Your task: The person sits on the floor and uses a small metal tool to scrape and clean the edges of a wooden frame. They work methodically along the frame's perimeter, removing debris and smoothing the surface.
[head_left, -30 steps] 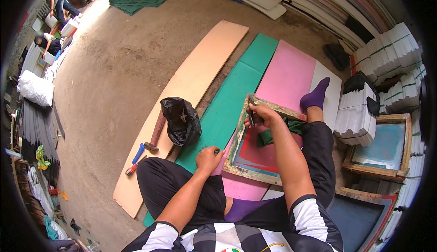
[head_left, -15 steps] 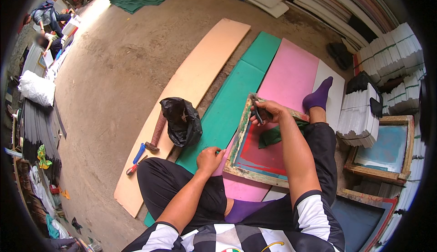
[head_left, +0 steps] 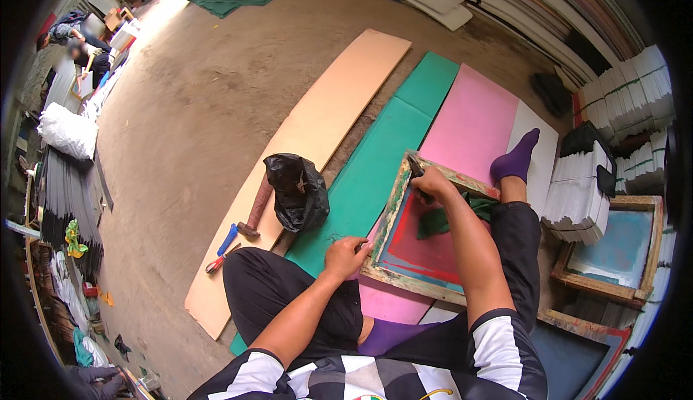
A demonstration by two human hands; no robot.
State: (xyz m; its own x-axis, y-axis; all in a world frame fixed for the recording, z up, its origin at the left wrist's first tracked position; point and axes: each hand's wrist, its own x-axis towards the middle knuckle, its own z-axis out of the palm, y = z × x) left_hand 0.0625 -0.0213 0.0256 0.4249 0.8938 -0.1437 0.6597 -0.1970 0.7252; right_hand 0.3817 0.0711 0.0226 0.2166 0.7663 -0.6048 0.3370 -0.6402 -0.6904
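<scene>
A wooden screen frame [head_left: 419,283] with red-stained mesh lies on pink sheeting [head_left: 473,115] between my legs. At its far left corner, my right hand [head_left: 432,183] is closed around dark-handled pliers [head_left: 414,164], their jaws against or just over the wood. My left hand [head_left: 343,257] is by the near left corner, thumb and fingers pinched together; what they hold, if anything, is too small to make out. A dark green cloth [head_left: 433,223] lies on the mesh, partly behind my right forearm.
Left of the frame are a green sheet [head_left: 382,136], a black plastic bag [head_left: 296,194], and a hammer [head_left: 260,209] beside a blue-and-red-handled tool [head_left: 228,238] on a peach board [head_left: 332,104]. Bundled white sheets [head_left: 577,194] and another framed screen [head_left: 610,248] stand right. Two people work far left.
My right hand has turned and tightened around the pliers at the frame's corner. My left hand's fingers have drawn up nearer the frame. The whole view has shifted slightly.
</scene>
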